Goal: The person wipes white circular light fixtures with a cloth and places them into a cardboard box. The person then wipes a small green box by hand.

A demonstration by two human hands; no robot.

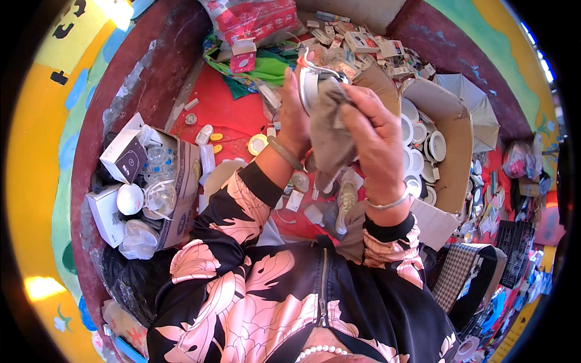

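Hands meet at chest height in front of the person, seen from above. Left hand (pixel 295 115), with a green bangle on its wrist, is closed around the back of a round white lamp fitting (pixel 311 78), tilting its rim up toward the face so the surface can be reached. Right hand (pixel 375 136), wearing a silver bracelet, grips a grey cloth (pixel 331 136) bunched between thumb and fingers and presses it against the fitting's front; the loose end hangs down between the wrists. Both forearms wear black sleeves with pink leaves. Below lies a red mat (pixel 221 106) strewn with small parts. To the right, an open cardboard box (pixel 451 121) holds more white fittings, near at hand. To the left, another box (pixel 184 172) holds clear plastic wrappings.
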